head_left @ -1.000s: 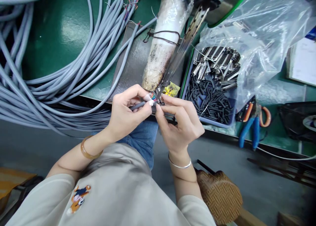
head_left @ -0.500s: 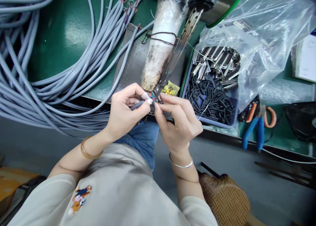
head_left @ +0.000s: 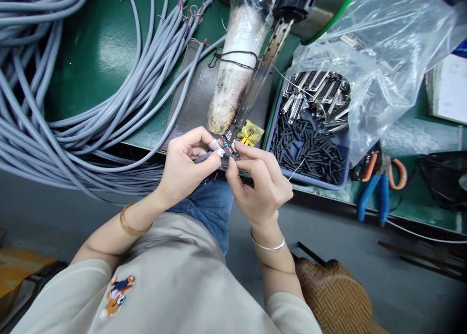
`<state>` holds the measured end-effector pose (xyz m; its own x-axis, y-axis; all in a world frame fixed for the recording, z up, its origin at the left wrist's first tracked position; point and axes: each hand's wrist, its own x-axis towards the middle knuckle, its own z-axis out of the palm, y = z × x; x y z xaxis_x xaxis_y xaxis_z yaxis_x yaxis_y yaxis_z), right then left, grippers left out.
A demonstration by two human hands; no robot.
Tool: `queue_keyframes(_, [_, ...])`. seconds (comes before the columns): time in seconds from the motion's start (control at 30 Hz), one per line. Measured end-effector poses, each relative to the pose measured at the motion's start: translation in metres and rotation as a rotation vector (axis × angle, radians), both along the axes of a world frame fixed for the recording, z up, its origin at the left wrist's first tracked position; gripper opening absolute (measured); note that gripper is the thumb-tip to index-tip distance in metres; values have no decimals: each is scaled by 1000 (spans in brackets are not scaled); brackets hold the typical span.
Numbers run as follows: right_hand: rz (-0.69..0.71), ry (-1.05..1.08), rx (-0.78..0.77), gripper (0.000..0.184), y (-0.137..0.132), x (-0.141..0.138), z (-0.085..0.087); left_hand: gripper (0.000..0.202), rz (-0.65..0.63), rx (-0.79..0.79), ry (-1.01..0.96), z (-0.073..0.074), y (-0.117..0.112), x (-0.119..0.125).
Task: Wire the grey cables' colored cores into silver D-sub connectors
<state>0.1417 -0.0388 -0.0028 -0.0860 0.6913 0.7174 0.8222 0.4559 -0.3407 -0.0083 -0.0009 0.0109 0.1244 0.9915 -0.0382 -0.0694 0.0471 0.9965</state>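
Observation:
My left hand (head_left: 184, 167) is closed in a pinch on the end of a grey cable (head_left: 202, 156), where coloured wires (head_left: 225, 144) fan out. My right hand (head_left: 260, 180) is closed too, its fingertips pinched at those wire ends beside a small metal connector (head_left: 233, 149) held in a clamp. Both hands meet at the front edge of the green bench, just below a white wrapped pipe (head_left: 235, 66).
A big bundle of grey cables (head_left: 73, 110) covers the left of the green bench (head_left: 91, 46). A blue tray (head_left: 310, 144) of black sleeves and connectors sits right, under a clear plastic bag (head_left: 379, 56). Blue-handled pliers (head_left: 375, 188) lie further right. A woven stool (head_left: 333, 295) stands below.
Both hands stay pinched at the wire ends; the right hand's fingers shifted slightly left and down. The view drifted a little.

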Motion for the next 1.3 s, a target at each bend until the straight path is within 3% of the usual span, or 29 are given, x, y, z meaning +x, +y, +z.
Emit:
queue_keyframes(0.43, [4, 29, 44, 16, 2, -3, 3, 16, 12, 12, -20, 6, 2, -2])
queue_keyframes(0.67, [8, -26, 29, 14, -5, 2, -1, 20, -68, -107, -92, -3, 2, -4])
queue_keyframes(0.9, [44, 179, 91, 15, -18, 11, -3, 21, -194, -296, -239, -1, -4, -10])
queue_keyframes(1.0, [75, 403, -58, 11, -29, 16, 11, 20, -216, -299, -229, -2, -10, -14])
queue_keyframes(1.13, [218, 646, -470, 6, -47, 21, 39, 12, -230, -205, -192, -8, -17, -19])
queue_keyframes(1.2, [215, 502, -546, 10, -54, 18, 48, 11, -248, -162, -217, -11, -20, -21])
queue_keyframes(1.3, [84, 53, -458, 15, -57, 5, 46, 12, -279, -104, -260, -17, -23, -23])
